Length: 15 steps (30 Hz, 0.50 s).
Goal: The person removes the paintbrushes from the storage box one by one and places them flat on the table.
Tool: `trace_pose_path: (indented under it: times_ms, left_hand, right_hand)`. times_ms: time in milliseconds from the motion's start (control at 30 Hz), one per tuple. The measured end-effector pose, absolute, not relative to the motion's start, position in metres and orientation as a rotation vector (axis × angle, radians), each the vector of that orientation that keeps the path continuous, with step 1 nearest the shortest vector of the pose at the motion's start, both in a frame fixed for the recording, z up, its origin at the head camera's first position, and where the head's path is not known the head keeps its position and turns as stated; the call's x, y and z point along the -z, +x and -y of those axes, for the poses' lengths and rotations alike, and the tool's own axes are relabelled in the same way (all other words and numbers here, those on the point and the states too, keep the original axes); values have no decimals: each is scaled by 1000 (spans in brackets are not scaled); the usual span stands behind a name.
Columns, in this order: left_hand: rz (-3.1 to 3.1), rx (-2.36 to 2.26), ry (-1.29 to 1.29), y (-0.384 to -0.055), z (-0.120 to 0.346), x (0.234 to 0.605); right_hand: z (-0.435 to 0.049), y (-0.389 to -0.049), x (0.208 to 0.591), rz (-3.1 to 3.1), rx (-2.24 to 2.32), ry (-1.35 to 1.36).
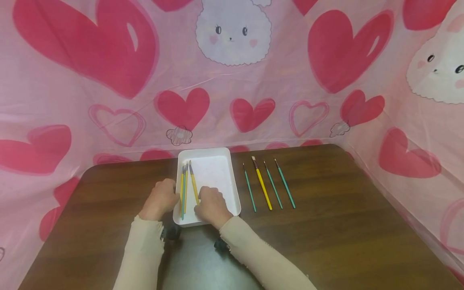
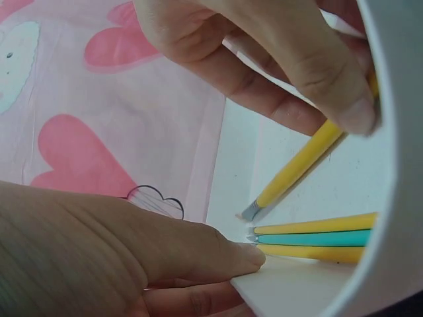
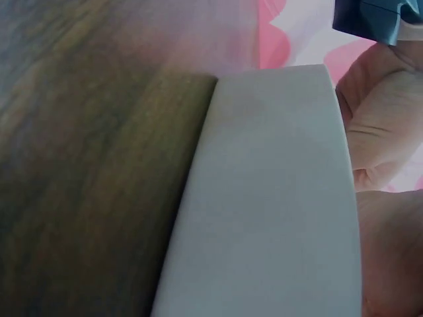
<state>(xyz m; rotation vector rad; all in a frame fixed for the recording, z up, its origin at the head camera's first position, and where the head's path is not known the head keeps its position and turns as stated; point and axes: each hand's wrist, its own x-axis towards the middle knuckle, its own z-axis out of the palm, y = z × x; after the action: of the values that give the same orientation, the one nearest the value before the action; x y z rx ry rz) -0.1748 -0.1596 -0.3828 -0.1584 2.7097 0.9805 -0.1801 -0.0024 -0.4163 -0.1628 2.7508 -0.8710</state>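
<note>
Right hand pinches yellow paintbrush extending ahead.

We see the left hand on the left rim of the white tray, the right hand pinching a yellow paintbrush inside, three bunched paintbrushes (two yellow, one teal) alongside, and four spaced paintbrushes on the wooden table.
</note>
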Motion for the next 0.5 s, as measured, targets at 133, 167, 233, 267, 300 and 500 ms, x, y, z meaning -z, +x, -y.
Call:
trace_pose_path:
  times_ms: [133,167,233,267,300,500]
  left_hand:
    - [-2711,-973,-159,-175,159,383]
    - [-2714,-968,-158,-175,159,383]
    - [-2718,-958,-155,-175,159,382]
    - [-2720,-954,-152,-175,159,382]
    - [-2719,-950,-153,-175,159,382]
    - [-2715,-944,-150,-175,160,382]
  right_hand:
    - [-1,-181,416,-2753,890,-173]
    - [-2,-181,416,-2753,898,-179]
    - [-3,-181,415,-2750,911,-191]
    - [-4,-182,415,-2747,918,-197]
    - [-5,-182,415,-2738,928,-198]
    - [-7,-183,414,-2679,958,-177]
